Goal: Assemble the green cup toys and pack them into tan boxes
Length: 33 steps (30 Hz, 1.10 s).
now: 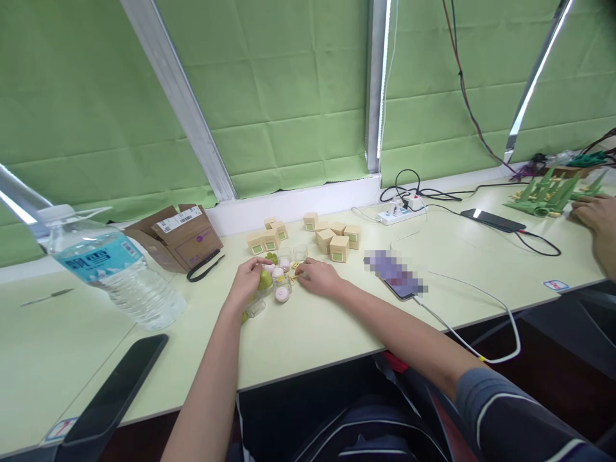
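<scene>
My left hand (248, 279) rests among small items on the table, its fingers curled against a green rounded piece (265, 279). To its right, my right hand (318, 276) lies low over the tabletop with bent fingers. Small yellow pieces (294, 264) are at its fingertips; whatever it pinches is too small to make out. Between the hands are pale pink round pieces (282, 294) and clear little cups (300, 253). Another clear cup (256, 308) lies beside my left wrist, and a green flower-like piece (272, 258) sits just beyond the left fingers.
Several small cardboard boxes (339, 249) stand behind the hands. At left are an opened carton (187, 240), a large water bottle (113, 266) and a black phone (118, 385). A cabled phone (397, 276) and power strip (402, 215) are rightward. Another person's hand (597, 215) touches green spiky parts (543, 192).
</scene>
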Each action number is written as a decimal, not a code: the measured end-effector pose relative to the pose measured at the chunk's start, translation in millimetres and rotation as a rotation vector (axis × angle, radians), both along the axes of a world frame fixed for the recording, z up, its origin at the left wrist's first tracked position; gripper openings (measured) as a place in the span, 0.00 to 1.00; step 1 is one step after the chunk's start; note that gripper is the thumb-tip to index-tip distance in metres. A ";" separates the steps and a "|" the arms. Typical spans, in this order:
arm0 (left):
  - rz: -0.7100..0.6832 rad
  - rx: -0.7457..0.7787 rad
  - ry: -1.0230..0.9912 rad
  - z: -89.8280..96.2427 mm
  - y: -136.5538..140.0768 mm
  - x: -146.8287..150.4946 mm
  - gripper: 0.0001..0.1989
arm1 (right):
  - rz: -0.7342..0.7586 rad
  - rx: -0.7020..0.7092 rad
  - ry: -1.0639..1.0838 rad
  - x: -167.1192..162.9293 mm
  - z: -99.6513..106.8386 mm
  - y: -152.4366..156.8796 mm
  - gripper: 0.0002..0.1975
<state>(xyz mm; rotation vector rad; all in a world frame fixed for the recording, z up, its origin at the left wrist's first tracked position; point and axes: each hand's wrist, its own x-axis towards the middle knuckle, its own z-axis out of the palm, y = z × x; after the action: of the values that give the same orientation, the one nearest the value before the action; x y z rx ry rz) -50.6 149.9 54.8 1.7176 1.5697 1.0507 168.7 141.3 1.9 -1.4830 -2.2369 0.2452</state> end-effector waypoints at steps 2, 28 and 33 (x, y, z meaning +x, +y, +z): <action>0.016 0.030 -0.094 0.6 -0.7 4.3 0.17 | -0.009 0.002 0.018 -0.1 -0.2 0.3 0.12; -0.058 0.547 0.202 -25.6 -12.5 45.3 0.10 | 0.088 0.010 0.349 13.8 -14.6 14.7 0.07; -0.087 0.590 0.215 -27.9 -17.5 47.4 0.14 | 0.083 0.011 0.375 14.6 -11.3 11.4 0.10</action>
<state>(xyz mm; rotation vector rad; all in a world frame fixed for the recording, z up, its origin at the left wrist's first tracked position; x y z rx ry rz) -3.3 132.4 27.0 2.3324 1.3691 1.4199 183.3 152.6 -9.4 -1.2213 -1.9927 0.4929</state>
